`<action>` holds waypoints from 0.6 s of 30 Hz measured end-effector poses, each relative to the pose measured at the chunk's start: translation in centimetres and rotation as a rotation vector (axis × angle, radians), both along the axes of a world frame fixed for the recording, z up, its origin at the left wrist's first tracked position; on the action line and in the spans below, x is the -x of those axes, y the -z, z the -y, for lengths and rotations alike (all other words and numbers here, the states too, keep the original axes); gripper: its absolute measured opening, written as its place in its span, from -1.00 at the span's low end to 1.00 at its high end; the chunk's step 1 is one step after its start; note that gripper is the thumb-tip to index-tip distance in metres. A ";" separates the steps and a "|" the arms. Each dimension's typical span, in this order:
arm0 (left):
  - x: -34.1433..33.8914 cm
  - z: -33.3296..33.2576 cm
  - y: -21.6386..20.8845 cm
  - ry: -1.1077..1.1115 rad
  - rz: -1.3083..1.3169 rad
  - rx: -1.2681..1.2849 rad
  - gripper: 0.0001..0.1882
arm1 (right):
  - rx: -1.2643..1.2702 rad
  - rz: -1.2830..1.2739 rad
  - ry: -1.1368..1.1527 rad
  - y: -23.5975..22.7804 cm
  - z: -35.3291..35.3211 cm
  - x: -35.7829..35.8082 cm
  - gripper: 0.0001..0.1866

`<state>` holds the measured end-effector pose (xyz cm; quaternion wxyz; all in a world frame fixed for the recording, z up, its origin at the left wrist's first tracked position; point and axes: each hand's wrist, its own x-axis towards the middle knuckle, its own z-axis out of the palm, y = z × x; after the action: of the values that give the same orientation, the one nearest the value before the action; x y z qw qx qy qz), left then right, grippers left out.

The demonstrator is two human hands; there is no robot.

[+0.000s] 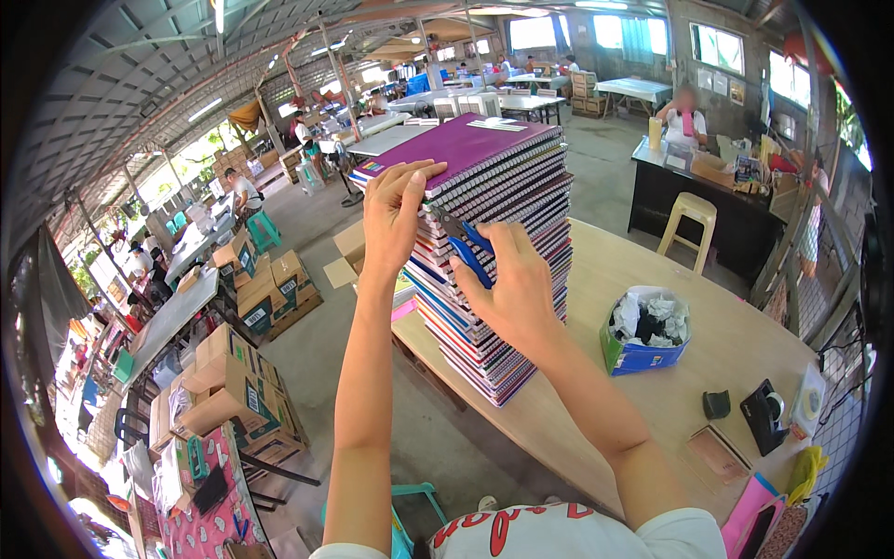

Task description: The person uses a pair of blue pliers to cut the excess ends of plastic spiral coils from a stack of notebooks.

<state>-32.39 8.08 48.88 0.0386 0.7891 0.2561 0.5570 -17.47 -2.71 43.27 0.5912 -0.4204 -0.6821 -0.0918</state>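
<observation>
A tall stack of spiral notebooks stands on the table, its wire bindings facing me and to the right. On top lies a purple spiral notebook. My left hand grips its near left corner, fingers over the cover and thumb by the binding's end. My right hand is closed round the blue handles of small cutting pliers. The dark jaws point up and left, at the ends of the wire coils just below the top notebooks. Whether the jaws touch a wire is too small to tell.
The pale wooden table carries an open box of crumpled paper and a black tape dispenser. Cardboard boxes stand on the left. A cream stool and a person at a dark desk are beyond.
</observation>
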 end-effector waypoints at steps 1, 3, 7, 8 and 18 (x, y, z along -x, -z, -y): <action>0.0 0.1 0.0 -0.003 0.001 -0.001 -0.60 | -0.032 -0.051 0.039 -0.2 -0.2 -0.3 -0.59; -0.1 0.2 0.0 -0.008 0.004 -0.001 -0.60 | 0.829 -0.859 -1.066 -0.8 -0.7 -1.6 -0.64; -0.1 0.3 -0.1 -0.006 0.005 0.004 -0.59 | 0.403 -0.537 -0.577 0.6 -0.4 -0.2 -0.65; -0.1 0.4 -0.1 -0.030 -0.001 -0.014 -0.59 | 0.400 -0.557 -0.542 1.0 -0.2 0.0 -0.65; 0.0 0.3 0.0 0.003 0.008 0.014 -0.59 | 0.181 -0.199 -0.131 1.5 0.2 0.5 -0.61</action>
<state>-32.35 7.79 48.91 0.0460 0.7871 0.2588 0.5581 -17.98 -2.87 41.74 0.6202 -0.4335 -0.6517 0.0509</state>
